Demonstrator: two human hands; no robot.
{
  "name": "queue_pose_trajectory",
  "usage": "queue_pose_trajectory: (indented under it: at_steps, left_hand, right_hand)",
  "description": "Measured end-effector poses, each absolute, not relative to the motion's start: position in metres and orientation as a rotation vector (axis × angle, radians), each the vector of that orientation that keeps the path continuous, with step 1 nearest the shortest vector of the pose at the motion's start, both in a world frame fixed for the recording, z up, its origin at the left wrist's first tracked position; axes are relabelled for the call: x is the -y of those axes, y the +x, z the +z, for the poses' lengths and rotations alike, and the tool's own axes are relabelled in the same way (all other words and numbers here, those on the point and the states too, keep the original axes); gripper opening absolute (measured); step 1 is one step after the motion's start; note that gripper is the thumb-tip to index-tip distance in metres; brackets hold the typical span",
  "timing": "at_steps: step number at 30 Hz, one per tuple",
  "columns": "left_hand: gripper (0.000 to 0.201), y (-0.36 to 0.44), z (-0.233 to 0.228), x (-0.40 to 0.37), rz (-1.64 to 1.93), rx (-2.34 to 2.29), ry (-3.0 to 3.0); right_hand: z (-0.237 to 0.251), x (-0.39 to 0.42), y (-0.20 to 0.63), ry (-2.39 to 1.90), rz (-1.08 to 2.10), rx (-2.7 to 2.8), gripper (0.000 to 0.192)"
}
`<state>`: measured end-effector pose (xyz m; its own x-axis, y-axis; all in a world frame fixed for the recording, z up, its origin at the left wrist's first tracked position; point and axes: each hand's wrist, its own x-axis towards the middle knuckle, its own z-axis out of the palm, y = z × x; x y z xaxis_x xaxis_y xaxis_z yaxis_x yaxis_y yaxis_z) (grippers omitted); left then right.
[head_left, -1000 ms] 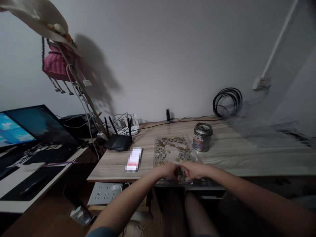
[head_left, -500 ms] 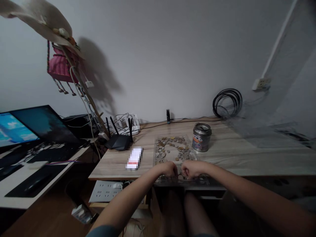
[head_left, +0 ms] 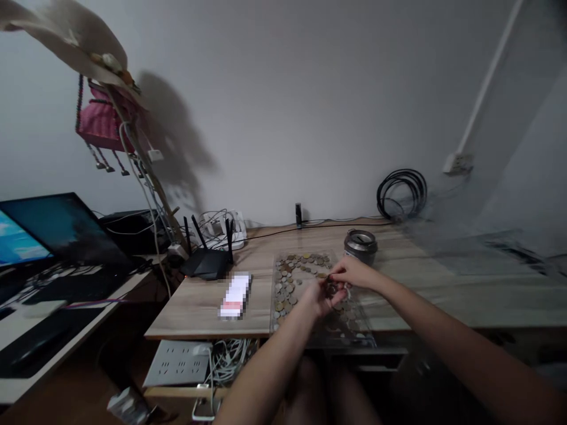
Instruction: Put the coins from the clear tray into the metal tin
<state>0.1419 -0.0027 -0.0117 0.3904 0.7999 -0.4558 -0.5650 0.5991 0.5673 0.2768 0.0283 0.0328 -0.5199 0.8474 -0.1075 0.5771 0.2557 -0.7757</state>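
Note:
Many loose coins [head_left: 286, 289] lie spread in a shallow clear plastic tray [head_left: 271, 295] at the desk's front edge. Above the right part of the tray, my left hand [head_left: 322, 298] is turned partly palm up with its fingers curled; what lies in them is hard to make out. My right hand [head_left: 357, 274] meets it from the right, thumb and fingertips pinched on what looks like a small dark coin beside the left fingers. Just behind my right hand stands a metal tin [head_left: 361, 245] with a slotted lid, its lower front hidden by that hand.
Left of the tray lies a lit phone [head_left: 236, 295], with a black router [head_left: 206, 262] behind it. A coil of black cable [head_left: 402, 195] leans against the wall. Below the desk, an open drawer holds a power strip [head_left: 179, 361] and white cables [head_left: 230, 357]. A laptop [head_left: 66, 230] stands far left.
Both hands have risen from the tray's near edge and moved up and right, coming together over the coins. The left has turned partly palm up. The view has shifted slightly.

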Motion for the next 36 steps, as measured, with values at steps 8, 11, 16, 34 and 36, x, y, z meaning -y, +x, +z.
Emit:
queue_pose_trajectory:
  at_steps: [8, 11, 16, 34, 36]
  left_hand:
    - [0.016, 0.156, 0.002, -0.011, 0.819, -0.878, 0.437]
    - [0.018, 0.161, -0.002, -0.015, 0.804, -0.928, 0.481]
    - [0.016, 0.163, -0.002, -0.021, 0.884, -0.966, 0.553]
    - [0.005, 0.188, 0.039, -0.031, 0.96, -0.793, 0.686]
    - [0.01, 0.187, 0.043, -0.034, 0.923, -0.809, 0.714]
  right_hand:
    - [0.073, -0.065, 0.321, -1.651, 0.217, 2.063, 0.024]
    - [0.082, -0.089, 0.336, -1.894, -0.065, 1.87, 0.017]
    - [0.072, -0.103, 0.339, -2.016, -0.137, 1.841, 0.016]
    - [0.059, -0.084, 0.337, -1.842, -0.041, 1.827, 0.024]
    - [0.065, -0.099, 0.347, -2.022, -0.136, 1.774, 0.02]
